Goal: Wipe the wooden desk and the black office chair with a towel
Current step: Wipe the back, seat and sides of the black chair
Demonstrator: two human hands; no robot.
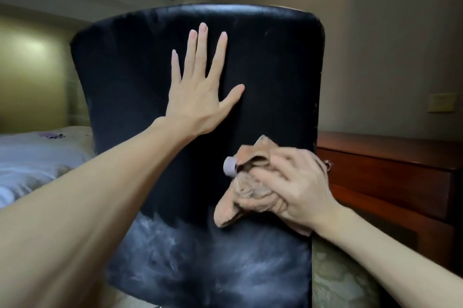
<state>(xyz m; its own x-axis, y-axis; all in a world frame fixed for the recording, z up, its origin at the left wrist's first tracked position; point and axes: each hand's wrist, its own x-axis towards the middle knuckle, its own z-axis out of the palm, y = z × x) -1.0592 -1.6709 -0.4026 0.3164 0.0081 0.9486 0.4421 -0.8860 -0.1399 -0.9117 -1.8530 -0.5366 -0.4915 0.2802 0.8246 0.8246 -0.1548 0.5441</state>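
Note:
The back of the black office chair (270,62) fills the middle of the head view. My left hand (198,92) lies flat on its upper part, fingers straight and spread. My right hand (293,187) grips a bunched tan towel (250,187) and holds it against the backrest, low on the right side. A pale purple tag of the towel sticks out at its left. Below the towel the black surface shows grey dusty streaks. The wooden desk (385,170) stands at the right, behind the chair.
A bed with pale bedding (32,160) lies at the left. A patterned greenish cushion or carpet (335,280) shows at the lower right beside the chair. A wall plate (441,102) sits on the right wall above the desk.

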